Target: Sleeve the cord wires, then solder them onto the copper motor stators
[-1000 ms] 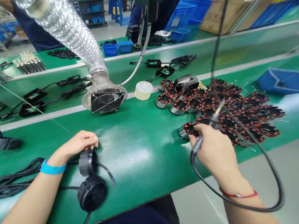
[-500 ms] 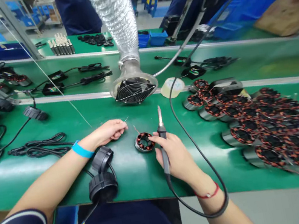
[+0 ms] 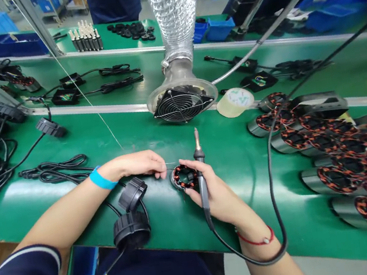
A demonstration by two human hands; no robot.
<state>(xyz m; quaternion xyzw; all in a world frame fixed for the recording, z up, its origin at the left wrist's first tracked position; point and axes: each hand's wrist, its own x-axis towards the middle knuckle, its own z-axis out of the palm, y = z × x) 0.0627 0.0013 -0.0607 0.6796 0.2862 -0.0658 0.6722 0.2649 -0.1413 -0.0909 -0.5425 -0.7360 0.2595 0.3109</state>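
My left hand [image 3: 149, 163] is closed in a pinch on a thin solder wire [image 3: 171, 163], whose tip sticks out toward the motor stator. The stator [image 3: 177, 183], a metal ring with copper windings, rests on the green bench just right of those fingertips. My right hand [image 3: 213, 191] grips a soldering iron [image 3: 204, 195] with its tip pointing up and away from me. Thumb and fingers of that same hand also touch the stator's right side. Close to my left forearm lie two black ribbed caps [image 3: 132, 194] on cables.
Many more stators [image 3: 320, 180] stand in rows at the right. A fume extractor [image 3: 183, 102] hangs ahead of my hands, beside a tape roll [image 3: 235, 102]. Black cables [image 3: 51, 171] lie at the left. The iron's cord [image 3: 273, 188] loops past my right wrist.
My left hand has moved right and slightly down, bringing the solder wire next to the stator. My right hand's fingers have spread around the stator's side. The view has shifted a little.
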